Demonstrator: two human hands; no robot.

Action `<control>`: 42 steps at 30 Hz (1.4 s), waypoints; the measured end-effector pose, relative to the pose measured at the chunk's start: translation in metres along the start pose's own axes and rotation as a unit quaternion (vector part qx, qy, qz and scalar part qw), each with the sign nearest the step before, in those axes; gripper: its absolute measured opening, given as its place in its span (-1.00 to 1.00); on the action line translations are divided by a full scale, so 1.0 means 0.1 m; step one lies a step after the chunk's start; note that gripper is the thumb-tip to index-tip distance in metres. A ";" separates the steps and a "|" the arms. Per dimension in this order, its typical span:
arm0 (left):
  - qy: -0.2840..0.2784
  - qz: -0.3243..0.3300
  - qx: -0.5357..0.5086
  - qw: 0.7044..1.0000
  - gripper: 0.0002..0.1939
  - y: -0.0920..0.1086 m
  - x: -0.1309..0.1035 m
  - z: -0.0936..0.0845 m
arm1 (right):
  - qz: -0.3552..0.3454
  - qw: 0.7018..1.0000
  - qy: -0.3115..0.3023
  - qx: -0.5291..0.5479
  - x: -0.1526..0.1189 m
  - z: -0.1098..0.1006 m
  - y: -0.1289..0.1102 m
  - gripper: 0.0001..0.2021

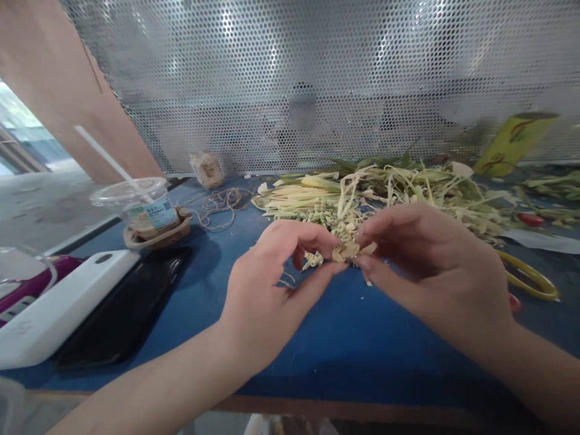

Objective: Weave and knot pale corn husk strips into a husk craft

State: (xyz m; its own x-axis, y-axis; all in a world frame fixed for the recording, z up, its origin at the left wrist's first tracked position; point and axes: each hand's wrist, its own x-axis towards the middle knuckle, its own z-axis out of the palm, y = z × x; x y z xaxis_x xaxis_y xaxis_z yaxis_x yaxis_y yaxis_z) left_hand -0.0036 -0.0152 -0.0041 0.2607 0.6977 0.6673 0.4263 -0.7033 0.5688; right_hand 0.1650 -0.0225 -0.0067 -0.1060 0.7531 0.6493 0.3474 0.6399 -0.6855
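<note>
Both hands meet over the blue table (pixel 362 338) and pinch a small pale woven leaf piece (pixel 347 251) between thumb and fingers. My left hand (pixel 272 284) grips its left end, where a short braided bit (pixel 312 260) hangs down. My right hand (pixel 421 266) grips its right end. Just behind the hands lies a pile of green and pale leaf strips (pixel 385 187), spread across the table's back half.
At the left lie a white power bank (pixel 58 302), a black phone (pixel 127 308) and a plastic cup with a straw (pixel 145 208). Loose twine (pixel 222 205) lies at the back. Yellow-handled scissors (pixel 530 278) rest at the right. A perforated metal screen (pixel 317 78) closes the back.
</note>
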 end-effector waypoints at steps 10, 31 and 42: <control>-0.002 0.074 -0.016 0.997 -0.84 0.03 0.02 -0.01 | -0.048 0.998 -0.013 -0.028 0.02 -0.04 -0.04 -0.80; 0.015 0.109 -0.004 0.994 -0.71 0.01 0.00 0.03 | -0.020 0.995 -0.011 0.098 0.01 -0.02 -0.02 -0.75; 0.078 0.191 0.026 0.978 -0.77 0.00 0.02 0.01 | 0.007 0.987 -0.057 0.149 0.05 -0.06 -0.03 -0.83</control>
State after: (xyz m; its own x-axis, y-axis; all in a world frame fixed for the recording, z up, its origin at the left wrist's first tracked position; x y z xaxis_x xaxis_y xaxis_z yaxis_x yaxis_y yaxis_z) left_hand -0.0018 -0.0134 -0.0032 0.2750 0.3536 0.8940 0.3680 -0.8978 0.2420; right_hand 0.1686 -0.0213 0.0008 -0.2142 0.7630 0.6098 0.0625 0.6338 -0.7710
